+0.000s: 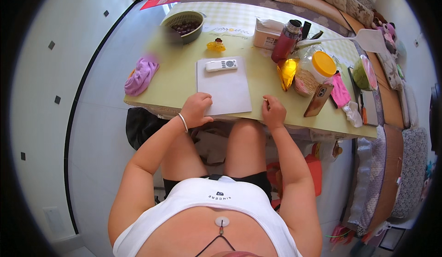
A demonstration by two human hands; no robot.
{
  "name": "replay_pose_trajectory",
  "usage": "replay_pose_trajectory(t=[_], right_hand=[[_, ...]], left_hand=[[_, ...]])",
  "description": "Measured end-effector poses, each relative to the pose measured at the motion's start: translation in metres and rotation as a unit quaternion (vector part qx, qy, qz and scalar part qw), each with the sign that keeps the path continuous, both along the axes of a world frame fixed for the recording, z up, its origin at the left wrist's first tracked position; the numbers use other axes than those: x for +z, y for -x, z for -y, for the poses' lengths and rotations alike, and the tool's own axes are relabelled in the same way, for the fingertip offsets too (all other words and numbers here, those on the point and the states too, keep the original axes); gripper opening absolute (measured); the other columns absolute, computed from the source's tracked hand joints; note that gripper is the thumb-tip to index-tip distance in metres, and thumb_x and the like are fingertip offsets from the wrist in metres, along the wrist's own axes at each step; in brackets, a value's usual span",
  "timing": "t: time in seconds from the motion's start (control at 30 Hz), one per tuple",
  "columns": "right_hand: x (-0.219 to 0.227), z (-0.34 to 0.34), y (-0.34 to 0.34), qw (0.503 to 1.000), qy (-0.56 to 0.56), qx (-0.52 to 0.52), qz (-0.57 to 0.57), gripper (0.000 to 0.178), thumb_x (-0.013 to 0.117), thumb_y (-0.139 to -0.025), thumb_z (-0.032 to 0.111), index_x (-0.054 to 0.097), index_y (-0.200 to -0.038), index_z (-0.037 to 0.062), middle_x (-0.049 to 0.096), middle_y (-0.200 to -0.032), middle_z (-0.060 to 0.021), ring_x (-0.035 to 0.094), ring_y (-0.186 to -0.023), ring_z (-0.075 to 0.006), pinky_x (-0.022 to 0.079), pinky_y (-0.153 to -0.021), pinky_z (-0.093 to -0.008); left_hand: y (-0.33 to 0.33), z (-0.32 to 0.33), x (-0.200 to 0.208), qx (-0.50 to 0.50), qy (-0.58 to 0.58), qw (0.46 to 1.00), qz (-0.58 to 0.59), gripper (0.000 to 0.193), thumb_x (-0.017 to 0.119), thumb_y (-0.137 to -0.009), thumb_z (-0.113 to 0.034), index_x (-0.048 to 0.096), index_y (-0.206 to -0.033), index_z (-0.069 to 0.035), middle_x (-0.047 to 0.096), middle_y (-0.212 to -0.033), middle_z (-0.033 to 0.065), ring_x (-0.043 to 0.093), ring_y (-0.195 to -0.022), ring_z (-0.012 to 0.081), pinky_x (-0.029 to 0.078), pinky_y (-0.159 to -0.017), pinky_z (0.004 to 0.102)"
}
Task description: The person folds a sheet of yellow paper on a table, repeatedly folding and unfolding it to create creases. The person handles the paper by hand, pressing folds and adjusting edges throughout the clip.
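Note:
A small stack of white paper (225,89) lies near the table's front edge, with a white remote control (221,65) across its upper part. At the paper's lower left edge rests my left hand (197,109), fingers loosely bent and thumb apart, with nothing visible held. A metal bangle (183,122) circles that wrist. My right hand (275,111) is curled closed at the table's front edge, just right of the paper; its palm is hidden, so any held thing cannot be made out.
A green basket (200,27) of dark round fruit and a yellow toy (215,45) stand farther back. Purple cloth (142,76) lies left. On the right are a red thermos (286,40), gold packet (287,73), yellow-lidded jar (307,81), upright phone (318,100) and pink cloth (340,90).

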State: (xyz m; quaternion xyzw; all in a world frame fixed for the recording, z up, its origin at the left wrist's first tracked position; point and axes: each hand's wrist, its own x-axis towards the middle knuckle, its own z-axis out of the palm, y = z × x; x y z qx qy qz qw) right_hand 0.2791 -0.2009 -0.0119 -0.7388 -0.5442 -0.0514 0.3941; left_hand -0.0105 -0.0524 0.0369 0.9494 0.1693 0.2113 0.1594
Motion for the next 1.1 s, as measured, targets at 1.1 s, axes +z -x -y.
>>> replay_pose_trajectory(t=[1.1], right_hand=[[0.035, -0.021, -0.002, 0.991, -0.008, 0.127, 0.033, 0.041, 0.069, -0.083, 0.009, 0.064, -0.123, 0.0051, 0.063, -0.128, -0.0150, 0.058, -0.119, -0.0341, 0.044, -0.103, -0.0434]], left_hand=[[0.008, 0.010, -0.008, 0.048, 0.040, 0.998, 0.016, 0.013, 0.072, -0.079, -0.010, 0.066, -0.088, -0.004, 0.068, -0.095, 0.0134, 0.065, -0.088, 0.0352, 0.053, -0.076, 0.0434]])
